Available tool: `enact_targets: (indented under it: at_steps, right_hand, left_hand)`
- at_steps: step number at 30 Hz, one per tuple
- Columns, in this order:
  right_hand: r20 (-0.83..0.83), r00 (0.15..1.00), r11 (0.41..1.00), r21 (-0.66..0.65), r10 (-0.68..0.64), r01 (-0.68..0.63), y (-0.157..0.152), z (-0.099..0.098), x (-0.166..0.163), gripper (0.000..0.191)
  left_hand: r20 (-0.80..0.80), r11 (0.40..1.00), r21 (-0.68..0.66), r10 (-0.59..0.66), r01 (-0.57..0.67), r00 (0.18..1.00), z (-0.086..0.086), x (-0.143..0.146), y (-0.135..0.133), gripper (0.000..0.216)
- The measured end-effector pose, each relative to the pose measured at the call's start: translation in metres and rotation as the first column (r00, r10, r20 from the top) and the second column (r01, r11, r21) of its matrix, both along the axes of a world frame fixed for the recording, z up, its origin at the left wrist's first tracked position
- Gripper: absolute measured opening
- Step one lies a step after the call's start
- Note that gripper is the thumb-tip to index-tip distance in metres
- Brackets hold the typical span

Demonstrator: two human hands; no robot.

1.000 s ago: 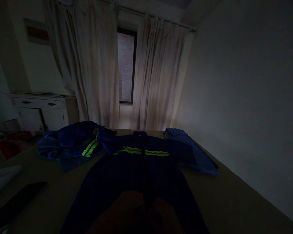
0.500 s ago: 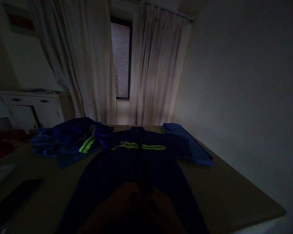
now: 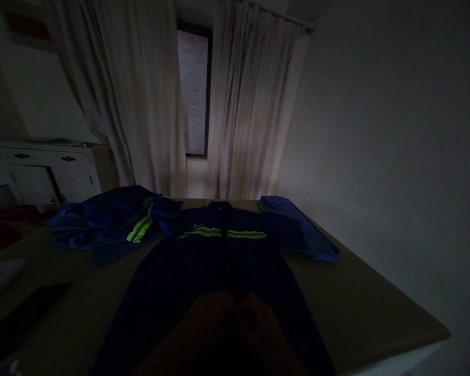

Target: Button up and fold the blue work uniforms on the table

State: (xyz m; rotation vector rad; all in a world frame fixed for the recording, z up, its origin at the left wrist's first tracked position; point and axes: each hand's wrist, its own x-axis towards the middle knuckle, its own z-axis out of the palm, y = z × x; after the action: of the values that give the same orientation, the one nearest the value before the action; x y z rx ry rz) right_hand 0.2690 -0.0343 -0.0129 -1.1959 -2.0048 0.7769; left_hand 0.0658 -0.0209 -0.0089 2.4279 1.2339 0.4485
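A navy jacket [image 3: 219, 266] with neon green chest stripes lies flat and face up on a tan surface [image 3: 360, 303], collar towards the window. My left hand [image 3: 203, 326] and my right hand [image 3: 260, 326] rest on its lower front, in deep shadow. They meet at the centre zip line, fingers curled together and pinching the cloth there. A second blue garment with green stripes [image 3: 109, 227] lies crumpled to the left of the collar. The jacket's right sleeve [image 3: 301, 230] stretches towards the wall.
Pale curtains [image 3: 149, 104] hang on both sides of a dark window [image 3: 194, 89] behind the surface. A white cabinet [image 3: 47, 167] stands at the left. A dark flat object [image 3: 23, 318] and something pale [image 3: 0, 277] lie at the left edge. The surface's right corner [image 3: 442, 331] is near the wall.
My hands have crept a little up the zip line towards the collar. The view has shifted slightly, so the surface's right corner now shows.
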Motion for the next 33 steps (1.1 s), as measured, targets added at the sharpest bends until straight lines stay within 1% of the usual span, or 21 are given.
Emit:
enact_targets:
  at_steps: [1,3,5,7,9,11,12,14,16,17,18,19,20,22,23,24,26,28,29,31,33]
  right_hand:
    - [-0.036,0.999,0.999,-0.047,-0.012,0.010,0.000,0.002,-0.001,0.008]
    - [-0.077,0.997,0.992,-0.120,-0.032,0.022,0.000,0.005,-0.002,0.011]
    - [-0.098,0.993,0.988,-0.143,-0.069,0.055,0.002,0.005,-0.001,0.017]
    - [-0.097,0.992,0.990,-0.124,-0.081,0.069,0.004,0.004,0.001,0.016]
    - [-0.005,0.999,0.995,-0.084,-0.051,0.051,0.007,0.006,0.006,0.017]
    - [0.200,0.980,0.999,-0.052,0.014,-0.003,0.011,0.016,0.009,0.026]
    - [0.318,0.947,0.999,-0.042,0.039,-0.027,0.015,0.024,0.009,0.028]
    - [0.500,0.865,0.999,-0.015,0.045,-0.044,0.025,0.044,0.003,0.028]
    - [0.584,0.812,0.999,0.040,0.002,-0.030,0.041,0.062,-0.010,0.026]
    - [0.602,0.799,0.997,0.071,-0.017,-0.032,0.050,0.068,-0.018,0.030]
    - [0.616,0.787,0.995,0.096,-0.038,-0.028,0.061,0.071,-0.027,0.035]
    - [0.635,0.771,0.995,0.099,-0.044,-0.025,0.072,0.071,-0.034,0.039]
    - [0.650,0.759,0.996,0.088,-0.042,-0.020,0.083,0.067,-0.039,0.042]
    - [0.647,0.762,1.000,0.027,-0.018,0.001,0.102,0.055,-0.043,0.041]
    - [0.620,0.784,1.000,-0.006,-0.002,0.007,0.109,0.047,-0.041,0.037]
    - [0.578,0.816,1.000,-0.028,0.008,0.010,0.116,0.040,-0.037,0.032]
    - [0.472,0.882,0.999,-0.040,0.001,0.020,0.125,0.030,-0.026,0.022]
    - [0.380,0.925,0.999,-0.038,-0.012,0.029,0.131,0.027,-0.015,0.019]
    - [0.344,0.939,0.998,-0.043,-0.019,0.036,0.133,0.027,-0.011,0.019]
    - [0.293,0.956,0.997,-0.065,-0.013,0.034,0.136,0.029,-0.007,0.017]
    - [0.253,0.967,0.997,-0.079,0.029,-0.009,0.138,0.031,-0.006,0.014]
  left_hand:
    - [-0.065,0.998,0.059,-0.021,0.025,0.998,0.001,0.001,-0.001,0.009]
    - [-0.188,0.982,0.174,-0.044,0.077,0.981,0.003,0.002,-0.003,0.009]
    - [-0.254,0.963,0.245,-0.046,0.110,0.966,0.004,0.001,-0.005,0.011]
    - [-0.265,0.957,0.267,-0.040,0.114,0.963,0.004,0.002,-0.007,0.012]
    - [-0.261,0.969,0.228,-0.034,0.097,0.965,0.002,0.003,-0.010,0.015]
    - [-0.282,0.991,0.112,-0.041,0.075,0.959,0.003,0.004,-0.013,0.019]
    - [-0.297,0.997,0.042,-0.046,0.061,0.954,0.006,0.004,-0.014,0.023]
    - [-0.319,0.996,-0.065,-0.076,0.058,0.945,0.018,0.001,-0.012,0.030]
    - [-0.333,0.988,-0.122,-0.135,0.099,0.933,0.037,-0.006,-0.002,0.032]
    - [-0.344,0.984,-0.142,-0.154,0.111,0.926,0.047,-0.010,0.006,0.030]
    - [-0.365,0.983,-0.159,-0.140,0.087,0.920,0.056,-0.014,0.017,0.028]
    - [-0.392,0.986,-0.162,-0.086,0.023,0.916,0.062,-0.018,0.029,0.026]
    - [-0.415,0.987,-0.144,0.008,-0.074,0.910,0.065,-0.021,0.042,0.026]
    - [-0.434,0.963,-0.077,0.202,-0.260,0.878,0.060,-0.023,0.065,0.027]
    - [-0.410,0.950,-0.041,0.265,-0.308,0.873,0.053,-0.022,0.073,0.029]
    - [-0.353,0.949,-0.011,0.292,-0.316,0.889,0.044,-0.021,0.079,0.030]
    - [-0.165,0.963,0.049,0.268,-0.263,0.949,0.025,-0.019,0.082,0.030]
    - [0.035,0.976,0.115,0.181,-0.184,0.983,0.010,-0.018,0.079,0.025]
    - [0.095,0.981,0.131,0.132,-0.144,0.987,0.006,-0.018,0.076,0.023]
    - [0.120,0.989,0.129,0.053,-0.068,0.991,0.001,-0.019,0.072,0.023]
    - [0.104,0.994,0.104,0.024,-0.035,0.994,-0.001,-0.019,0.072,0.023]
